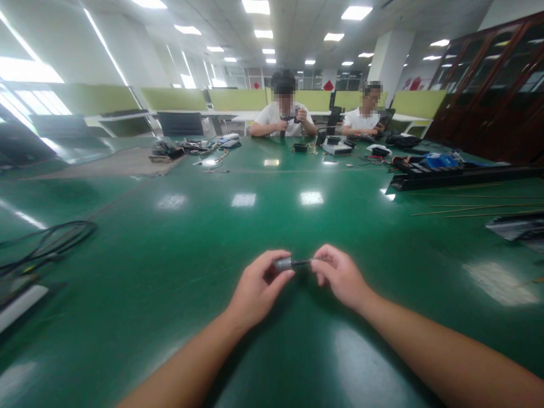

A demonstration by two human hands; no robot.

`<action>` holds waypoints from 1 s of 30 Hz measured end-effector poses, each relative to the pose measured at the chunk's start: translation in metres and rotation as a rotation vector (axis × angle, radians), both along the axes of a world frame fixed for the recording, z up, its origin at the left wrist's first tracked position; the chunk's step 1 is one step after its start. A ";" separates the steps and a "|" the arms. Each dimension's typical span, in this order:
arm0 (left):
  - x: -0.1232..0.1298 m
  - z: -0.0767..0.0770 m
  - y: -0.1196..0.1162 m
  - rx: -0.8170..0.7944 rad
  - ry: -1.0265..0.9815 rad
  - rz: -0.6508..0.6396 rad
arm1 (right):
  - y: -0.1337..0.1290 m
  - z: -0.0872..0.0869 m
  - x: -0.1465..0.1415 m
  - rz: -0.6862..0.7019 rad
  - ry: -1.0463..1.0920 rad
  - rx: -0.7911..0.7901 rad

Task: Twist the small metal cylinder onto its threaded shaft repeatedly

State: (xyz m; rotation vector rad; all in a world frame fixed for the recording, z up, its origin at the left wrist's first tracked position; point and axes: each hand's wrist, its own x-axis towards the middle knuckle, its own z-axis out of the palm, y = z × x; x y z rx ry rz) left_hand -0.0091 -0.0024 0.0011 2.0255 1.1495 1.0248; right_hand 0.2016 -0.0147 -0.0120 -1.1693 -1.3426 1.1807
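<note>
Near the middle of the green table (199, 226), my left hand (258, 289) is closed round a small grey cylinder (283, 264), its thumb below and fingers above. A thin dark rod (301, 263) sticks out of the cylinder's right end and points toward my right hand (340, 276). The fingertips of my right hand pinch the rod's far end, which they partly hide. Both hands are just above the tabletop, a short gap apart.
Black cables (63, 232) lie at the left edge. Across the table sit two people in white shirts, among tools and parts. A long black rail (450, 178), a blue item (440, 161) and thin rods (476, 206) lie at the right.
</note>
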 end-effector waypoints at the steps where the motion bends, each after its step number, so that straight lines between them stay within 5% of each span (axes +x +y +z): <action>1: 0.000 0.000 0.000 -0.002 -0.001 0.002 | 0.000 0.000 0.000 -0.004 0.002 -0.001; 8: 0.000 0.002 0.000 -0.052 -0.084 0.066 | 0.000 0.000 0.002 -0.061 0.062 0.018; 13: -0.003 0.004 0.010 -0.206 -0.602 0.245 | 0.004 -0.005 0.004 -0.081 0.187 0.048; 17: -0.009 0.004 0.016 -0.309 -0.873 0.223 | 0.007 -0.008 0.003 -0.025 0.226 0.020; 21: -0.011 0.009 0.019 -0.361 -0.874 0.264 | 0.008 -0.009 0.002 -0.011 0.217 0.006; 25: -0.021 0.033 0.010 -0.402 -0.910 0.358 | 0.010 -0.007 0.001 0.001 0.187 0.020; 30: -0.079 0.062 -0.033 -0.293 -0.598 0.468 | 0.010 -0.004 0.000 0.030 0.141 0.033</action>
